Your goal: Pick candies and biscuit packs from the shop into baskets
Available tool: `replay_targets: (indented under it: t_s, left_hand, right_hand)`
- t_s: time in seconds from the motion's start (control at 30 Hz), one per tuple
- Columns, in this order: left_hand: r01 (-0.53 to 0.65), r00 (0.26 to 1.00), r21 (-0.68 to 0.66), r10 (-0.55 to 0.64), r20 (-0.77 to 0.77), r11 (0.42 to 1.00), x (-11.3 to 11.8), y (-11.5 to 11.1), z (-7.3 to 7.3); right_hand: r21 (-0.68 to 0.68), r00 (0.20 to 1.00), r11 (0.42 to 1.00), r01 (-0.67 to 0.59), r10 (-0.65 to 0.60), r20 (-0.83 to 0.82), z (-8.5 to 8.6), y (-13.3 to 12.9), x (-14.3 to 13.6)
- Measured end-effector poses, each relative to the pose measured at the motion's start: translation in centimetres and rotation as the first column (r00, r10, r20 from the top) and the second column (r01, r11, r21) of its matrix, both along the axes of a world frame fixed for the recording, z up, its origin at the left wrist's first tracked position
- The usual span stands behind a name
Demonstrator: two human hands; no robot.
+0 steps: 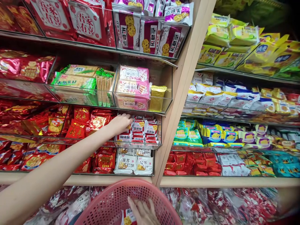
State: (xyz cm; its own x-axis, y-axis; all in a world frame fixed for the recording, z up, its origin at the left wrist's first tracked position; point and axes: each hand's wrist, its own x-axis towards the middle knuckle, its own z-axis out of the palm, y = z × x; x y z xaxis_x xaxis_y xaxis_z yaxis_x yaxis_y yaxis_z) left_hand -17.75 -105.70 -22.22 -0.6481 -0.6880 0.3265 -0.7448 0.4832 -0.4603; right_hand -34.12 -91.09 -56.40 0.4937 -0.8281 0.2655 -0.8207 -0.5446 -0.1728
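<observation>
Shelving of pale wood [184, 75] spreads ahead, its upright standing to the right of the left fingers [127, 116]. Below them is a round pink perforated plastic basket [110, 200]. A clear plastic tray [138, 145] sits under the left hand [122, 123], which reaches in over its left part; the right hand [144, 215] is down inside the basket. The left fingers are bent over small white-and-red wrapped packets [152, 129], tips hidden, so I cannot tell whether they are clamped on one. These packets lie beneath and to the right of the left fingers, much nearer that hand than the other; they overlap, leaving their long axis unclear. The tray's front lip runs below those fingers and another tray sits just above, leaving a low gap open at the front. The right fingers are spread apart from the thumb; one white-and-red packet [127, 217] lies beside that thumb, partly covered by the hand.
</observation>
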Motion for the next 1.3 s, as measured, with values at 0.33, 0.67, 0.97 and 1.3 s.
replay_targets:
  t_s: [0.33,0.67,0.97,1.3]
  left_hand:
    - [0.032,0.999,0.031,-0.03,-0.044,0.999,-0.4,0.1,1.7]
    - [0.501,0.382,0.086,-0.131,-0.915,0.861,-1.5,7.7,-2.3]
    - [0.819,-0.156,0.204,0.55,-0.82,0.536,-4.0,12.0,-8.0]
    - [0.507,0.292,0.172,0.019,-0.956,0.844,0.1,8.4,-6.5]
  right_hand:
    - [0.142,0.999,0.99,0.026,-0.024,-0.022,1.8,0.1,-0.1]
    - [0.065,0.593,0.995,0.08,-0.1,0.799,17.2,1.6,-0.9]
    - [0.176,-0.223,0.955,-0.239,-0.23,0.947,21.8,1.2,2.0]
    - [0.297,-0.393,0.891,-0.344,-0.424,0.816,19.8,1.1,1.1]
